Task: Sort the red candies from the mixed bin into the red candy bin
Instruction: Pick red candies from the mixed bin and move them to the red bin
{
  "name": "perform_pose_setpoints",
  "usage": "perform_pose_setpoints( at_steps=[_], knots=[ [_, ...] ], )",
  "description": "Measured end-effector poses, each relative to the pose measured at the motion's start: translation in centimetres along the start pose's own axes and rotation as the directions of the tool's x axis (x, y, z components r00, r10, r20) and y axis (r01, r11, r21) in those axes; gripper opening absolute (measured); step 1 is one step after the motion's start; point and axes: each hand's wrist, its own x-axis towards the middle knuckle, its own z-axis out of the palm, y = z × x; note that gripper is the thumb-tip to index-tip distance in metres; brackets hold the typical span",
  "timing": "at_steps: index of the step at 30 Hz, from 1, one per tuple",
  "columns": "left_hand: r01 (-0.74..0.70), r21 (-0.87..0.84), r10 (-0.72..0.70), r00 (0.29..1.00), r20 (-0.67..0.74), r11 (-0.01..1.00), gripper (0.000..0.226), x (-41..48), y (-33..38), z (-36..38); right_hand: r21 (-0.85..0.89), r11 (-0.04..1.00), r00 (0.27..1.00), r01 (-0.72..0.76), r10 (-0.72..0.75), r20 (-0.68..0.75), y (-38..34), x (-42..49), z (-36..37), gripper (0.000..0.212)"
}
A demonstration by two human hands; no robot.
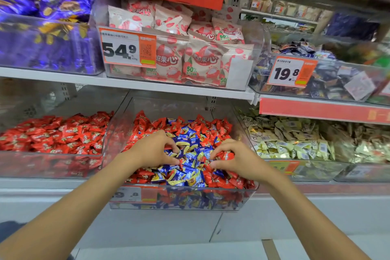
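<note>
The clear mixed bin point(211, 198) on the lower shelf holds red candies point(145, 126) mingled with blue and yellow candies point(190, 135). Both my hands are down in this pile. My left hand point(154, 150) has its fingers curled into the candies left of the middle; what it holds is hidden. My right hand point(234, 159) pinches a red candy point(224, 155) between thumb and fingers. The red candy bin point(50, 154), full of red wrappers, stands directly to the left of the mixed bin.
A bin of pale gold candies point(295, 141) sits to the right of the mixed bin. The shelf above carries purple packs point(48, 6), pink and white pouches point(190, 53) behind a 54.9 tag, and a dark-wrapper bin point(329, 82) tagged 19.8.
</note>
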Motion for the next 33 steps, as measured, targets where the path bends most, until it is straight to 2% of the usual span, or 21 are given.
perform_pose_setpoints(
  at_steps=[3,5,8,10,11,13,15,17,19,23,27,31,33],
  knots=[
    [-0.024,-0.01,0.023,1.0,-0.021,1.0,0.015,0.1,0.1,-0.3,-0.128,0.992,0.989,-0.019,0.037,0.143,-0.6,-0.2,1.0,0.028],
    [0.005,0.012,-0.004,0.997,-0.071,1.0,0.013,-0.1,0.1,-0.7,-0.203,0.979,0.987,-0.007,0.04,0.156,-0.6,0.0,1.5,0.028],
    [0.106,0.041,-0.095,0.973,-0.21,0.994,0.007,-0.5,-0.9,-1.7,-0.161,0.987,0.998,-0.002,0.012,0.065,-0.2,0.4,1.5,0.018],
    [0.143,0.039,-0.127,0.951,-0.281,0.989,0.02,-0.8,-1.5,-2.4,-0.093,0.996,0.999,-0.009,0.006,-0.038,0.3,0.6,1.2,0.015],
    [0.108,0.0,-0.104,0.95,-0.294,0.994,0.024,-0.9,-1.5,-2.6,-0.042,0.999,0.996,-0.018,0.014,-0.089,0.3,0.7,1.0,0.015],
    [-0.044,-0.161,0.002,0.967,-0.255,0.986,0.023,-1.0,-0.6,-2.6,0.047,0.999,0.986,-0.021,0.028,-0.163,0.2,0.7,0.6,0.015],
    [-0.118,-0.278,0.085,0.988,-0.127,0.953,0.017,-0.9,0.6,-1.7,0.139,0.99,0.98,-0.007,0.034,-0.196,0.0,0.6,0.3,0.015],
    [-0.095,-0.183,0.101,0.995,0.02,0.978,0.027,-0.4,1.0,-0.3,0.208,0.978,0.975,0.01,0.037,-0.219,-0.2,0.5,0.1,0.011],
    [-0.09,-0.07,0.095,0.993,0.073,0.993,0.033,0.1,0.7,0.5,0.224,0.974,0.972,0.023,0.03,-0.231,-0.3,0.4,0.1,0.007],
    [-0.117,-0.173,0.114,0.993,-0.03,0.978,0.018,0.6,-0.1,0.3,0.266,0.964,0.969,-0.006,0.072,-0.237,-0.3,0.3,0.0,0.012],
    [-0.136,-0.232,0.105,0.984,-0.141,0.963,0.02,0.2,0.1,-0.2,0.293,0.956,0.967,0.029,0.047,-0.249,-0.9,0.3,-0.1,0.003],
    [-0.158,-0.247,0.084,0.954,-0.286,0.956,0.018,-0.9,-0.2,-1.1,0.302,0.95,0.955,0.079,0.015,-0.297,-2.2,0.2,0.2,0.002],
    [-0.171,-0.262,0.084,0.946,-0.314,0.95,0.015,-2.0,-0.7,-1.8,0.287,0.954,0.955,0.083,0.006,-0.296,-3.3,0.6,0.7,0.003]
  ],
)
